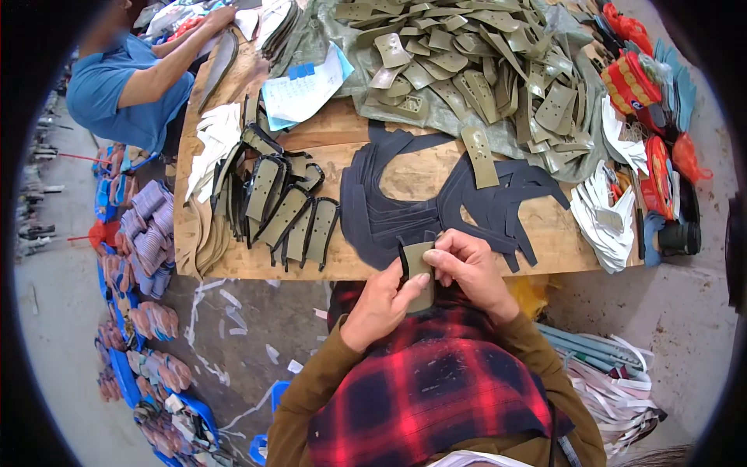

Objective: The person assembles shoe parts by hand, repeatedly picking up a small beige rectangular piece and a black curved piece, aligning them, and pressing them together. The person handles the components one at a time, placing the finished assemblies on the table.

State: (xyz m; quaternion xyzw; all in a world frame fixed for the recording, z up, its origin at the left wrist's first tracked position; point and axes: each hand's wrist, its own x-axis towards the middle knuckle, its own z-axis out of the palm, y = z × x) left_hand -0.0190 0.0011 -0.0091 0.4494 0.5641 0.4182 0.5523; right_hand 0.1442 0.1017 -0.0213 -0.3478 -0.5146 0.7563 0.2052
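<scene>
In front of my body I hold an olive curved panel with small holes (419, 261). My left hand (380, 302) grips its left side, the thumb lying across its face. At the panel's upper right edge, my right hand (465, 268) pinches with thumb and forefinger; a black strip runs along the panel's edge there. Just beyond lies a pile of black fabric strips (389, 222), with one loose olive panel (479, 158) on top. To the left stand several olive panels edged in black (289, 214). A big heap of plain olive panels (475, 62) covers the far side.
The wooden table (408, 183) also bears a paper sheet (307, 92), white cut pieces at left (216, 140) and right (605, 222), and tan pieces (204, 241). A co-worker in blue (128, 105) is at the far left. Blue trays of shoe parts (120, 373) line the floor.
</scene>
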